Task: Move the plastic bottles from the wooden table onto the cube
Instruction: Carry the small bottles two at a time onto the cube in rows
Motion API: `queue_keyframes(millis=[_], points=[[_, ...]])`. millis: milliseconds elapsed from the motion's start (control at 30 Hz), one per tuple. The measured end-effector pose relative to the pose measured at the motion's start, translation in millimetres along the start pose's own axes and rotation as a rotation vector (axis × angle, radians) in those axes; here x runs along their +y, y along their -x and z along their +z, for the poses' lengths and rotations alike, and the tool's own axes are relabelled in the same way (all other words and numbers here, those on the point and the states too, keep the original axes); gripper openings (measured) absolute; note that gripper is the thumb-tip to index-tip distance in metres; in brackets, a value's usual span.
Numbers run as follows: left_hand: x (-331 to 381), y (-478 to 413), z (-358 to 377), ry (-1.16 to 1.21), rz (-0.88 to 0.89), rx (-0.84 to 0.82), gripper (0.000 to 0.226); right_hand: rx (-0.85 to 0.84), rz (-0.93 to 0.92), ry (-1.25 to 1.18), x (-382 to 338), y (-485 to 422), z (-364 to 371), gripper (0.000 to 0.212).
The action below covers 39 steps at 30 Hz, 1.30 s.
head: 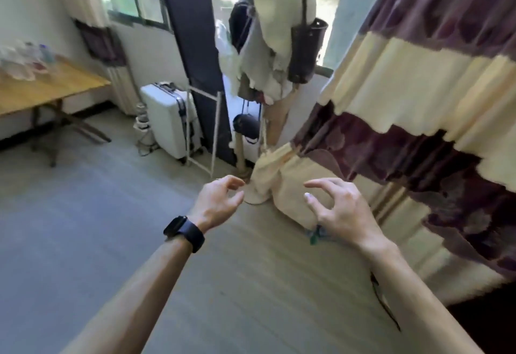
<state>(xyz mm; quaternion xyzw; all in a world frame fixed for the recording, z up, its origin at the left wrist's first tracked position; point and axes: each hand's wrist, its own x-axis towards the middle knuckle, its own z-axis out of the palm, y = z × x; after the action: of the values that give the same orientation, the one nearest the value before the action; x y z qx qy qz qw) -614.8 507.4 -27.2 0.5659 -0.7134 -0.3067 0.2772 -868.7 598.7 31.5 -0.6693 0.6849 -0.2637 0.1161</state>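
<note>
Several clear plastic bottles [26,59] stand blurred at the far left on the wooden table [64,83]. Both of my hands are held out over the floor, far from that table. My left hand [219,200], with a black watch on its wrist, has its fingers loosely curled and apart, with nothing in them. My right hand [339,208] is spread in a claw shape and is also empty. No cube is in view.
A white suitcase [170,119] and a white metal rack [205,130] stand by the wall ahead. A coat stand [275,55] draped with clothes and bags rises beyond my hands. A purple and cream curtain [418,97] hangs on the right, its hem bunched on the floor.
</note>
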Motion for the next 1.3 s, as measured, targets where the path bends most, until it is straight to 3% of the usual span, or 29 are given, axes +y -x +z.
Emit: queue_keyframes(millis=[200, 500, 800, 1300], points=[[-45, 4, -66, -0.118, -0.269, 0.209, 0.024, -0.187, -0.284, -0.048, -47, -101, 54, 0.034], [-11, -19, -87, -0.275, -0.431, 0.459, 0.028, -0.332, -0.603, -0.082, -86, -210, 62, 0.052], [-47, -60, -157, -0.389, -0.513, 0.601, 0.026, -0.358, -0.684, -0.157, -141, -308, 119, 0.048], [-246, -246, -366, -0.216, -0.513, 0.641, 0.024, -0.36, -0.669, -0.119, -339, -518, 284, 0.049]])
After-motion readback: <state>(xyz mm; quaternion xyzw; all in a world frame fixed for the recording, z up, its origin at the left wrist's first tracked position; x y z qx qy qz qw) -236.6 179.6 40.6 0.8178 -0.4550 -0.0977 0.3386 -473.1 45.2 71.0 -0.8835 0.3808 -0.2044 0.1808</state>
